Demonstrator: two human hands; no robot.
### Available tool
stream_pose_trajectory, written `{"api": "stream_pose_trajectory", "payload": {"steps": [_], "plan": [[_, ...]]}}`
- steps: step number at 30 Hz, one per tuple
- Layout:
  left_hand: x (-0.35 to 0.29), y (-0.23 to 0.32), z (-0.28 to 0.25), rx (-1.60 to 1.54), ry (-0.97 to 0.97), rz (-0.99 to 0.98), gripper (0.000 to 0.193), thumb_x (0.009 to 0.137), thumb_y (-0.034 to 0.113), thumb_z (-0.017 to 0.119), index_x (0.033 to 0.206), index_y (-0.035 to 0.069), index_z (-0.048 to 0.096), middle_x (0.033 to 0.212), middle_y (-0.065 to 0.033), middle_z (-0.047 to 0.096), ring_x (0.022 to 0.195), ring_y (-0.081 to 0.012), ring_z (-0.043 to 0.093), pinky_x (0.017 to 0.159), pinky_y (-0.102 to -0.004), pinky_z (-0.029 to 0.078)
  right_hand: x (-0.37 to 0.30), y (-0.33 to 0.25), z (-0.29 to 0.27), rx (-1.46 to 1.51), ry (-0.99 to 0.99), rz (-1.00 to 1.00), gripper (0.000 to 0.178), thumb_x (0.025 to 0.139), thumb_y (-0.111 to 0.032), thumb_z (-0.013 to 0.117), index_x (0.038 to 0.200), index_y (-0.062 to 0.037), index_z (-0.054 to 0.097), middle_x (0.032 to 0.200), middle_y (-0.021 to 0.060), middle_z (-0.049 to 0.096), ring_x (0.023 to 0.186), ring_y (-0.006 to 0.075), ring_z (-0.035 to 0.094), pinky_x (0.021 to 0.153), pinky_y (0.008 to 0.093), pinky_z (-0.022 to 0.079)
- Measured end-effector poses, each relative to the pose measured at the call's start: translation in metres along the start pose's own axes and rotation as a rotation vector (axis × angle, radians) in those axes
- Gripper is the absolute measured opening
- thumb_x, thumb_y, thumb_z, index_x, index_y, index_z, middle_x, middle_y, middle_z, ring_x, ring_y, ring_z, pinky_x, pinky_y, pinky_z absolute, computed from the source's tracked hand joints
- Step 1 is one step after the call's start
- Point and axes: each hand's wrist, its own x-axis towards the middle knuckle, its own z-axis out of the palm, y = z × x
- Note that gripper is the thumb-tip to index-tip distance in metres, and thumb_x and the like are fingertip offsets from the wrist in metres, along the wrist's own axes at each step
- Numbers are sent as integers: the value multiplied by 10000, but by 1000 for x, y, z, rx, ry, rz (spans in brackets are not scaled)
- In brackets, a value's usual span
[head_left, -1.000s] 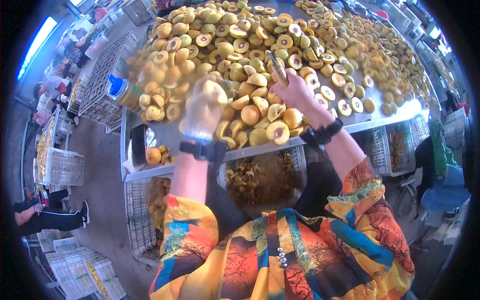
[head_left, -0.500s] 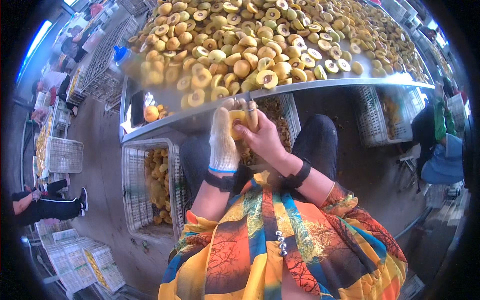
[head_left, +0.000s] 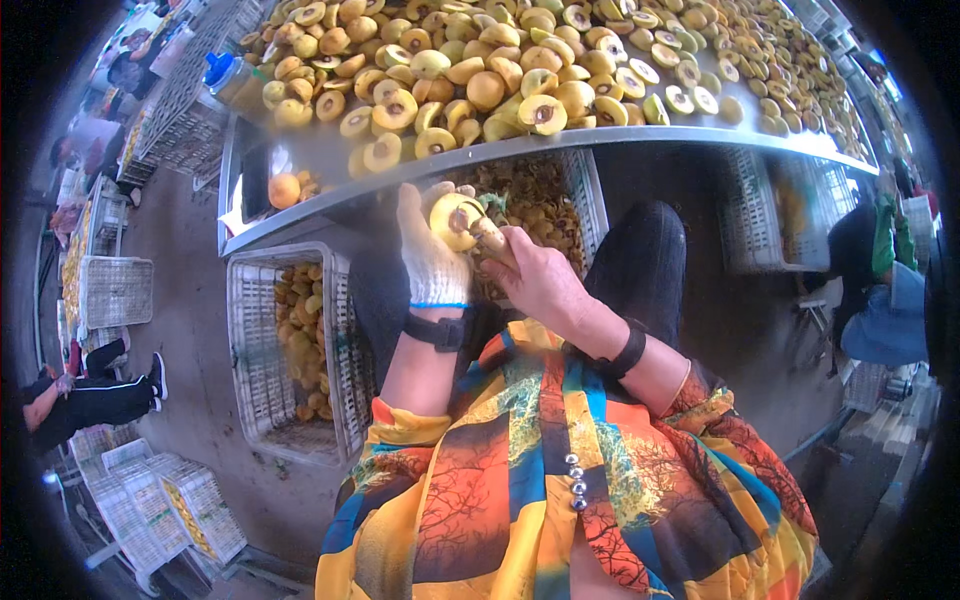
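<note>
My left hand (head_left: 430, 268), in a white knitted glove, cups a yellow peach half (head_left: 441, 214) with its cut face up. My right hand (head_left: 545, 282) is bare and wrapped round the pale handle of a small pitting knife (head_left: 487, 238). The tip of the knife sits at the pit in the middle of the cut face, where the fruit hides its end. Both hands are just in front of the metal table's edge (head_left: 400, 170), above a crate of scraps (head_left: 540, 215). Many halved peaches (head_left: 485, 90), pits still in several, cover the table.
A white crate of peach pieces (head_left: 310, 340) stands on the floor by my left leg, and another crate (head_left: 760, 215) is under the table at right. A blue-capped bottle (head_left: 228, 78) and a dark phone-like slab (head_left: 257, 180) lie at the table's left. Other people work at both sides.
The peach half has turned to show its cut face upward. My right hand has shifted down and right, and the knife tip now meets the pit. The whole view has shifted slightly.
</note>
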Motion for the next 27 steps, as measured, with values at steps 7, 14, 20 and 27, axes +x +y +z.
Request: {"api": "stream_pose_trajectory", "payload": {"steps": [7, 14, 20, 27], "plan": [[2, -7, 4, 21, -59, 39, 362, 899, 370, 498, 965, 16, 528, 907, -155, 602, 741, -240, 588, 612, -330, 513, 2, 1, 2, 0, -74, 89, 307, 848, -226, 588, 938, 2, 404, 695, 253, 575, 689, 440, 567, 564, 479, 443], [-5, -9, 18, 202, -16, 164, 433, 898, 454, 464, 918, 29, 543, 867, -142, 619, 662, -233, 593, 557, -327, 512, -1, -1, 7, 55, -79, 119, 282, 850, -179, 560, 921, 18, 372, 679, 272, 558, 700, 452, 557, 576, 493, 433], [8, 0, 7, 404, -80, 58, 496, 896, 481, 455, 811, 12, 591, 745, -137, 636, 650, -207, 614, 602, -283, 502, -2, -3, 7, 57, -202, 142, 258, 789, -104, 554, 909, 51, 386, 704, 282, 572, 711, 447, 576, 615, 497, 460], [17, 12, 0, 357, -200, -172, 531, 862, 540, 471, 873, 25, 598, 818, -151, 643, 699, -231, 623, 623, -306, 511, 6, -3, 4, 142, -285, 188, 257, 774, -117, 554, 905, 61, 423, 733, 298, 571, 759, 457, 573, 654, 476, 464]]}}
